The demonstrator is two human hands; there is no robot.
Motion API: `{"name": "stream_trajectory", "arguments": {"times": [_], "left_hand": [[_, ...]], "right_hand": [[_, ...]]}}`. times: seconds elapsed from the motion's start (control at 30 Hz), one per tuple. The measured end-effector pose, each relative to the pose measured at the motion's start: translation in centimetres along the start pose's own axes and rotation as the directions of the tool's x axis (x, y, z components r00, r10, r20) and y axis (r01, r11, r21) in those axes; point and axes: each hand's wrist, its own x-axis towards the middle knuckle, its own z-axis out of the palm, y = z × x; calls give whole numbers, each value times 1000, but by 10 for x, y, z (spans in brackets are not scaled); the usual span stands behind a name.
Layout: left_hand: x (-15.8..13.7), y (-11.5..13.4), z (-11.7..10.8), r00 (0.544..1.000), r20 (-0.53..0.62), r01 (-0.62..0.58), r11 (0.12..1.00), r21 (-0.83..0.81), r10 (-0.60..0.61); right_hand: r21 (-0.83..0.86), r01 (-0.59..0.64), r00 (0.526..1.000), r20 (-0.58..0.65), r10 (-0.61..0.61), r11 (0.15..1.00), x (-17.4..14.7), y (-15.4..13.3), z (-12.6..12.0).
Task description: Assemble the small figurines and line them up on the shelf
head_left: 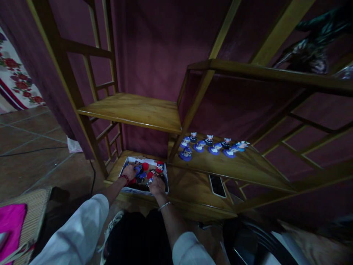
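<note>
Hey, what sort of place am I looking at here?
Probably a room in a home, perhaps a display corner: there's a wooden shelf unit with small figurines lined up, a curtain-like purple backdrop, and a tiled floor.

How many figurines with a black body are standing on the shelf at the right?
3: the leftmost one, the middle one and the rightmost one, spaced along the back of the shelf. More may be hidden behind the purple-based figurines.
</note>
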Motion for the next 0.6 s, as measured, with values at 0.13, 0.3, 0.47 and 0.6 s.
{"name": "stream_trajectory", "arguments": {"times": [0.13,0.3,0.47,0.6], "left_hand": [[-5,-8,-6,999,1,33,999,22,-33],[-8,-14,-8,1000,-25,19,996,91,-17],[-15,-15,-8,999,-35,25,991,132,-21],[-24,-10,-10,1000,25,-5,984,178,0]], "right_hand": [[-8,-19,1000,13,19,1000,-1,2,-3],[-24,-54,998,21,54,998,-3,5,-4],[-10,-70,997,24,70,998,-5,6,-6],[8,-61,998,15,60,998,-8,5,-9]]}}
